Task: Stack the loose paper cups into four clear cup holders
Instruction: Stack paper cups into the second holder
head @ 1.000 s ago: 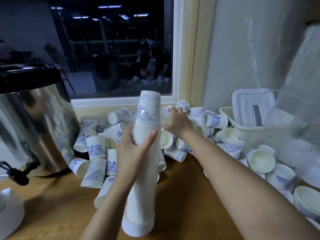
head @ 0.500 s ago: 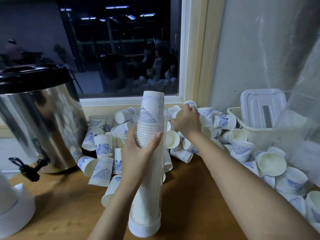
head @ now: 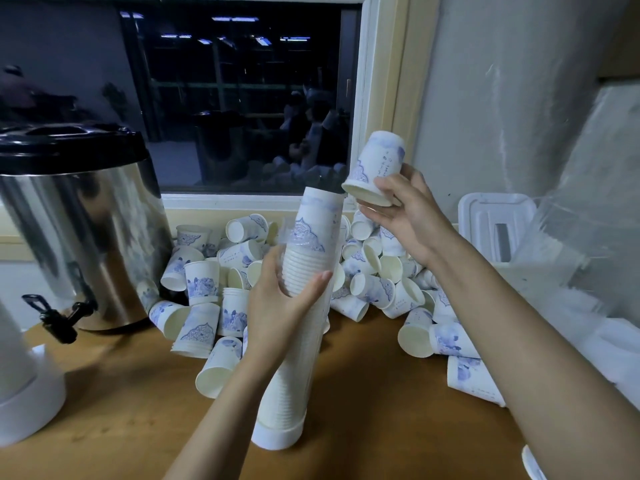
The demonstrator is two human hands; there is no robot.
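Observation:
A clear cup holder point(head: 294, 358) with a white base stands tilted on the wooden counter, packed with stacked paper cups; the top cup point(head: 320, 216) sticks out above its rim. My left hand point(head: 277, 303) grips the holder around its upper part. My right hand point(head: 401, 209) holds a white paper cup with a blue pattern point(head: 377, 168), upside down and tilted, just right of and above the stack's top. A heap of loose cups point(head: 374, 289) lies behind and to both sides of the holder.
A steel drinks urn point(head: 76, 230) with a black lid and tap stands at the left. A white round object point(head: 24, 393) sits at the near left edge. A white bin with a lid point(head: 495, 223) and clear plastic wrap point(head: 588, 237) fill the right. A dark window is behind.
My right hand has left the pile behind the holder and risen with one cup, which now hangs upside down beside the stack's top. My left hand keeps its grip on the holder.

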